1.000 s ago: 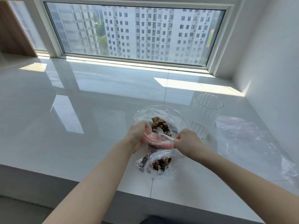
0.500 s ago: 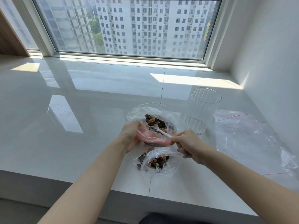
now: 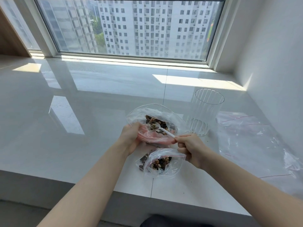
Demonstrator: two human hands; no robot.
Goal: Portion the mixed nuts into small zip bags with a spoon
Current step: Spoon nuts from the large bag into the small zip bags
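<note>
1 small zip bag (image 3: pixel 161 163) holds nuts; right hand (image 3: pixel 191 149) fingers pinch the spoon (image 3: pixel 161 128) in the big bag (image 3: pixel 152 115), left hand (image 3: pixel 131 138) gripping its rim; more portions likely remain.

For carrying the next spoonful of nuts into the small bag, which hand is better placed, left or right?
Right. The right hand pinches the spoon, whose bowl lies among nuts in the large bag. The small bag lies directly below it. The left hand holds the large bag's mouth.

White spoon (image 3: pixel 161 128) among mixed nuts (image 3: pixel 157 124) inside large open bag (image 3: pixel 172 117)
</note>
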